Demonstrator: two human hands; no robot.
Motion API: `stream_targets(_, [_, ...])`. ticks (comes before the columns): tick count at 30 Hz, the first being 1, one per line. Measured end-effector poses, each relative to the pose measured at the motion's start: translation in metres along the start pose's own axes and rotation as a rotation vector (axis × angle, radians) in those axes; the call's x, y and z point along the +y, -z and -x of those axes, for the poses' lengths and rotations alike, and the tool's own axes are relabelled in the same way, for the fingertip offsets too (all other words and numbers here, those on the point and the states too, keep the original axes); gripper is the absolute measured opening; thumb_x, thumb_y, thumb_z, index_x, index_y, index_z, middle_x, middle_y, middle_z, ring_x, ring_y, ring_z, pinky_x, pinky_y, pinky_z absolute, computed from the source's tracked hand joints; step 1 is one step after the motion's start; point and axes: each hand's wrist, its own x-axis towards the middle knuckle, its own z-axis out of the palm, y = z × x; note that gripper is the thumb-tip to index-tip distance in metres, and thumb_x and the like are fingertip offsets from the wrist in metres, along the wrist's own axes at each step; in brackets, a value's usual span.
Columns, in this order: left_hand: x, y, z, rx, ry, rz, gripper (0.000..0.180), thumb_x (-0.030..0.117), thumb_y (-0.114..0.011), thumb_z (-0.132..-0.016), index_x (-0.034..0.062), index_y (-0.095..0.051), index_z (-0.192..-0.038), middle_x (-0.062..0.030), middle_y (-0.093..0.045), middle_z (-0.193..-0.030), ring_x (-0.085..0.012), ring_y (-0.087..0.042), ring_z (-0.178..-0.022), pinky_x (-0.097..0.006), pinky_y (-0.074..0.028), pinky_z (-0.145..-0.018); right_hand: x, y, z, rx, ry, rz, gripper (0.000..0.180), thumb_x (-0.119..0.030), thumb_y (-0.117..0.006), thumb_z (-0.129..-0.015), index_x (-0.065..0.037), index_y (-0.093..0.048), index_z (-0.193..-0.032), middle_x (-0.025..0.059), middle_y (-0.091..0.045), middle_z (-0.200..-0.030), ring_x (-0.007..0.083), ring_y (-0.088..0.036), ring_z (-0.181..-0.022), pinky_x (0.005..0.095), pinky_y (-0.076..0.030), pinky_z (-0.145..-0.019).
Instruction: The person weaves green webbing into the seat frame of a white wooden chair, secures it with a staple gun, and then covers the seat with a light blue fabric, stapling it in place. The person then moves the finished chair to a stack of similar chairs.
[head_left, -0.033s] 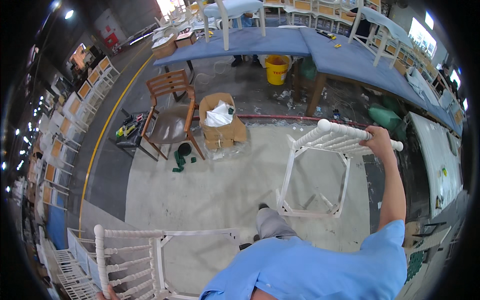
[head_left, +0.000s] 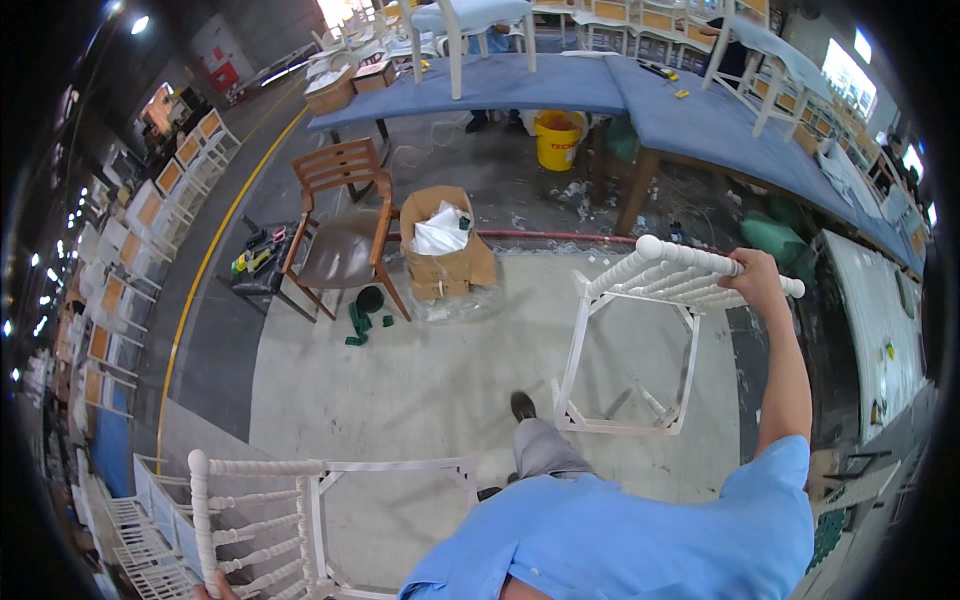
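Right hand (head_left: 752, 277) grips one white chair (head_left: 640, 330) and left hand (head_left: 215, 590) another (head_left: 290, 510), both off the blue table (head_left: 560, 85).

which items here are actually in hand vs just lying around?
In hand:
- white chair frame, top rail gripped by right hand
- second white chair frame, left hand at its post, mostly out of view

Lying about:
- brown wooden chair
- cardboard box
- yellow bucket
- blue tables
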Motion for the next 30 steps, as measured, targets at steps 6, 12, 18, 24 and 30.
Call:
stream_targets(6, [0.12, -0.026, -0.085, 0.0, 0.042, 0.101, 0.061, 0.066, -0.071, -0.091, 0.0056, -0.062, -0.087, -0.0208, -0.066, -0.07, -0.047, -0.066, -0.071, -0.057, -0.048, -0.066, -0.034, -0.1, -0.21, -0.046, 0.113, 0.204, 0.04, -0.019, -0.089, -0.066, -0.006, -0.079, -0.102, 0.0187, -0.077, -0.102, 0.0404, -0.072, -0.099, 0.0491, -0.055, -0.088])
stream_targets(12, [0.174, -0.002, -0.191, -0.129, 0.17, 0.107, 0.07, 0.075, -0.063, -0.092, 0.006, -0.069, -0.1, -0.0235, -0.073, -0.083, -0.0475, -0.071, -0.083, -0.057, -0.053, -0.071, -0.107, -0.203, -0.391, -0.201, -0.065, 0.33, 0.062, -0.02, -0.086, -0.073, -0.01, -0.068, -0.132, 0.0168, -0.07, -0.132, 0.0389, -0.066, -0.123, 0.0487, -0.054, -0.102])
stream_targets(18, [0.284, -0.034, -0.308, -0.287, 0.28, 0.052, 0.081, 0.079, -0.058, -0.093, 0.0018, -0.073, -0.112, -0.0253, -0.077, -0.101, -0.0471, -0.073, -0.1, -0.057, -0.055, -0.084, -0.082, -0.245, -0.45, -0.289, -0.032, 0.451, 0.09, -0.01, -0.084, -0.076, -0.006, -0.045, -0.157, 0.025, -0.054, -0.153, 0.0412, -0.053, -0.142, 0.0478, -0.046, -0.117])
stream_targets(24, [0.317, -0.075, -0.345, -0.401, 0.485, 0.239, 0.082, 0.076, -0.059, -0.094, -0.0019, -0.075, -0.113, -0.0266, -0.077, -0.104, -0.046, -0.073, -0.103, -0.055, -0.055, -0.091, -0.077, -0.298, -0.428, -0.241, 0.1, 0.325, 0.072, -0.018, -0.085, -0.08, 0.0, -0.059, -0.145, 0.0274, -0.055, -0.152, 0.0424, -0.052, -0.142, 0.0466, -0.041, -0.121])
stream_targets(30, [0.38, -0.19, -0.338, -0.394, 0.338, 0.463, 0.07, 0.063, -0.068, -0.095, -0.0062, -0.072, -0.104, -0.0271, -0.076, -0.091, -0.0421, -0.076, -0.084, -0.052, -0.059, -0.078, -0.084, -0.361, -0.282, -0.68, -0.118, 0.241, 0.069, -0.031, -0.089, -0.077, -0.006, -0.068, -0.138, 0.0219, -0.072, -0.129, 0.039, -0.069, -0.121, 0.0468, -0.052, -0.107])
